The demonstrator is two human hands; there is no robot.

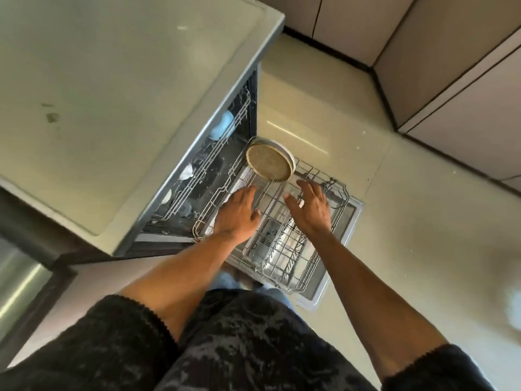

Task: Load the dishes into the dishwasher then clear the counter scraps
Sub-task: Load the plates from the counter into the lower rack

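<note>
— Pale floor tiles [366, 114] and beige cabinet doors [465, 88] fill the right side. Where are the hands?

— Both reach over the pulled-out lower rack [282, 249] of the open dishwasher [203, 165]. The left hand [236, 214] has straight fingers spread, palm down, over the left part of the rack. The right hand [311, 207] is also relaxed and spread, a little apart from the left. Neither holds anything.

— Do they touch the wires?

— Cannot tell; they are right above them.

— And the dish?

— One round plate [270, 162] stands on edge at the far end of the rack, just beyond both sets of fingertips, its speckled tan face turned toward the person.

— Anything else loaded?

— In the upper rack [214, 153], under the counter edge, sits a light blue cup [224, 125] and a white piece [186, 172] further along.

— The counter?

— A pale countertop [127, 94] covers the upper left, with small dark scraps [52, 117] near its left side. Dark fuzzy sleeves [93, 348] are pushed up both forearms.
</note>
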